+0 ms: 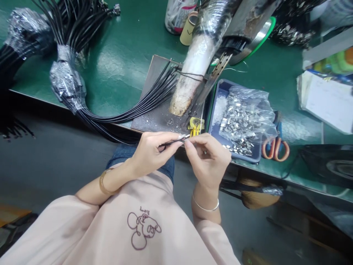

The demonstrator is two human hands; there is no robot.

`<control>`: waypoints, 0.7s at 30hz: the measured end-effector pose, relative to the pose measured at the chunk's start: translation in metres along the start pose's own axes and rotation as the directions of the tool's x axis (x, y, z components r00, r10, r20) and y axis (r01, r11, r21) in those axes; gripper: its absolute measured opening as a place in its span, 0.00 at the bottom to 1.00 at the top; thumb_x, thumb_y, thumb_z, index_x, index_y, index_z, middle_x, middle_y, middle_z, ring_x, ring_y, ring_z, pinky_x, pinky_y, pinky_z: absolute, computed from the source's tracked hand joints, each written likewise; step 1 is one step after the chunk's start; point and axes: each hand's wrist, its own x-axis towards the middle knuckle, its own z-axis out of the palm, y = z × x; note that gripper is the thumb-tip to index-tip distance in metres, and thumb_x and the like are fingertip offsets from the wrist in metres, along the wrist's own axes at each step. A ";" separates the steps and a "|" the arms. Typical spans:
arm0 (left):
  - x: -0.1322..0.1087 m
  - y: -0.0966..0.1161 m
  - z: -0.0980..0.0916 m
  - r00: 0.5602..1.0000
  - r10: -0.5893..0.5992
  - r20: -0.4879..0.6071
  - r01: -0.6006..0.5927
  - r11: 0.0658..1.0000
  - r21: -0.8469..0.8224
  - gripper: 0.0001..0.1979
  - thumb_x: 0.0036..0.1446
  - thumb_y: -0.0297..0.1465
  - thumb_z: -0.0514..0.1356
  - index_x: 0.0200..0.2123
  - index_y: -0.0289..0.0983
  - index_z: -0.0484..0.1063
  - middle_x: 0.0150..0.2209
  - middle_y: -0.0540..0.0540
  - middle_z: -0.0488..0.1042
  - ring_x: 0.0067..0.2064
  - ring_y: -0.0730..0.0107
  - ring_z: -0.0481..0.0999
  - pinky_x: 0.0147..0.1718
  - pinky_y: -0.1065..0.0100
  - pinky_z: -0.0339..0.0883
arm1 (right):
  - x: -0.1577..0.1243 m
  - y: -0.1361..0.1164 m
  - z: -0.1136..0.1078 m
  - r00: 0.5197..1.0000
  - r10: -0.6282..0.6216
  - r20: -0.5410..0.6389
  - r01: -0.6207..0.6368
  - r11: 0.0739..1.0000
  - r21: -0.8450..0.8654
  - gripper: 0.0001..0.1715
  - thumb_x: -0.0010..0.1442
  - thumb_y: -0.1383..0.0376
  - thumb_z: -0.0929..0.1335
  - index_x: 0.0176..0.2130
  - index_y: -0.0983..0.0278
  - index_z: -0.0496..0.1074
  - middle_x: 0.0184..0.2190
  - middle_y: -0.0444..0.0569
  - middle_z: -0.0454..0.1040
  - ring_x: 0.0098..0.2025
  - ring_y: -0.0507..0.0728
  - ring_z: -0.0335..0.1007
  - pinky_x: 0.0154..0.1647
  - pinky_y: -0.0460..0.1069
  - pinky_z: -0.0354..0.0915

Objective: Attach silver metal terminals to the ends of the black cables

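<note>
A green tabletop carries a blue tray. Near the tray, the left hand has its grip closed on a black cable. The right hand pinches a metal clip at the cable's tip, and seating it seems to need fine alignment.

Your desk is dark green. The cables on it are black, bundled in silver foil; the one cable in your left hand is black with a silver tip. The tray is blue, the clips in it silver. The scissors have orange handles and the small tool is yellow. Your top is pale pink with a dark red line drawing, your jeans blue. One bracelet is gold, the bangle silver.
</note>
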 end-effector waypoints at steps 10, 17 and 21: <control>0.008 -0.002 0.000 0.970 -0.240 0.023 0.240 0.953 -0.185 0.07 0.56 0.29 0.64 0.30 0.31 0.80 0.25 0.47 0.77 0.24 0.78 0.69 0.23 0.76 0.63 | -0.008 0.010 0.004 0.927 0.006 -0.375 0.035 0.994 0.104 0.08 0.66 0.67 0.68 0.46 0.58 0.72 0.24 0.37 0.75 0.18 0.48 0.69 0.19 0.44 0.62; 0.022 -0.002 0.001 0.937 -0.343 0.072 0.349 0.898 -0.268 0.06 0.51 0.29 0.63 0.26 0.32 0.77 0.20 0.51 0.69 0.22 0.81 0.60 0.19 0.76 0.53 | -0.002 0.013 0.012 0.929 -0.336 -0.158 0.286 0.919 -0.273 0.10 0.60 0.73 0.72 0.37 0.58 0.72 0.37 0.46 0.83 0.38 0.54 0.82 0.39 0.49 0.76; 0.030 -0.003 0.001 0.934 -0.347 0.081 0.354 0.873 -0.335 0.05 0.48 0.29 0.64 0.24 0.33 0.75 0.20 0.52 0.68 0.23 0.80 0.61 0.20 0.77 0.54 | 0.002 0.012 0.016 0.925 -0.331 -0.187 0.273 0.921 -0.277 0.12 0.59 0.75 0.72 0.37 0.59 0.71 0.36 0.47 0.83 0.37 0.53 0.81 0.40 0.48 0.76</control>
